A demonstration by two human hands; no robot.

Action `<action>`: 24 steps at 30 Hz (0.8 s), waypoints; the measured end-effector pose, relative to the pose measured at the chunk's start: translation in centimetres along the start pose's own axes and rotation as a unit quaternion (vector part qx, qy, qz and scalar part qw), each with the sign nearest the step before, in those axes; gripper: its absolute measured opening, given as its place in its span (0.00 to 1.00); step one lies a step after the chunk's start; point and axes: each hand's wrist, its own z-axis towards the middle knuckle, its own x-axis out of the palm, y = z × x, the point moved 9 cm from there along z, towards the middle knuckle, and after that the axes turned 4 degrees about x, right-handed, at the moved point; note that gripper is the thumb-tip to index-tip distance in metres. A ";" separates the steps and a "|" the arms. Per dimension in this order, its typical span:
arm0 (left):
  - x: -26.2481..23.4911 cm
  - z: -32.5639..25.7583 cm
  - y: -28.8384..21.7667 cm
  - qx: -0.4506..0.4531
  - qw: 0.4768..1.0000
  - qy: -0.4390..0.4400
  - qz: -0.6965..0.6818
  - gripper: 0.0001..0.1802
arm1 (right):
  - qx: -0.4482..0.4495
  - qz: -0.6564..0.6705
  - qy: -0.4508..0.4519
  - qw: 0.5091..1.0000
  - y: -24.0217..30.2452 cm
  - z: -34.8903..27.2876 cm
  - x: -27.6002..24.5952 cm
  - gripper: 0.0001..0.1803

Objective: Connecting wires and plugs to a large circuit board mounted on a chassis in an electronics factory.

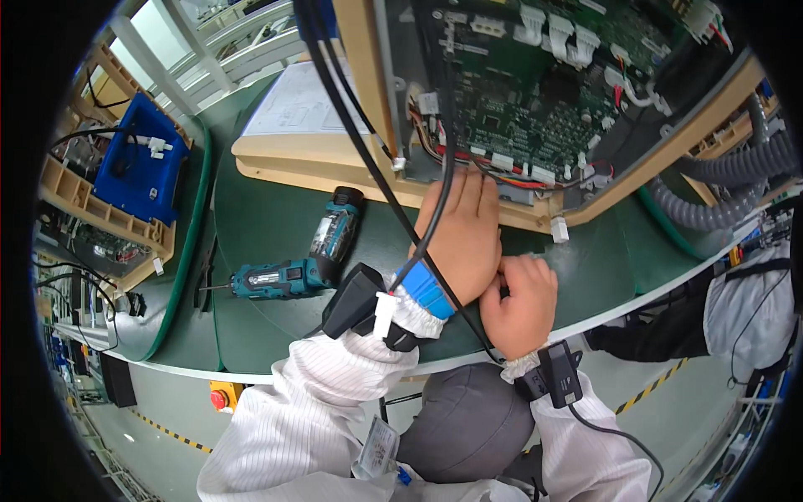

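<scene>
My left hand (462,243) lies back up with its fingers stretched out together over the near edge of a beige-framed housing (520,219). Its fingertips reach the coloured wires (428,142) beside a green circuit board (535,109). Close against it on the right, my right hand (520,308) rests at the bench with curled fingers; the inside of the grip is hidden. Black cables (368,159) hang from above and cross my left wrist. A white connector (560,229) sits at the housing's near edge, right of my hands.
A teal cordless screwdriver (288,276) lies on the green bench mat (259,205), near black-handled pliers (206,276). Papers (305,100) rest on a beige panel (322,163). Another housing with a blue tray (138,167) stands left. Grey corrugated hose (719,205) loops at right.
</scene>
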 end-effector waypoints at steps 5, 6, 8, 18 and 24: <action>0.8 0.3 0.5 -0.002 0.999 -0.002 0.034 0.31 | 0.004 -0.003 -0.005 1.000 0.0 0.2 0.3 0.04; 0.7 0.5 0.6 0.000 0.999 0.011 0.034 0.31 | -0.001 0.003 -0.008 1.000 0.1 0.3 0.3 0.05; 0.5 0.6 0.3 0.011 1.000 0.011 0.020 0.31 | 0.001 -0.002 -0.020 1.000 -0.4 0.3 0.2 0.05; -0.4 1.1 -2.7 0.143 0.981 -0.022 -0.131 0.20 | 0.017 0.011 0.006 1.000 -0.3 -0.1 0.3 0.08; 2.3 1.5 -3.6 0.124 0.963 0.085 -0.224 0.21 | 0.025 0.059 -0.021 0.998 -1.2 -0.3 0.2 0.11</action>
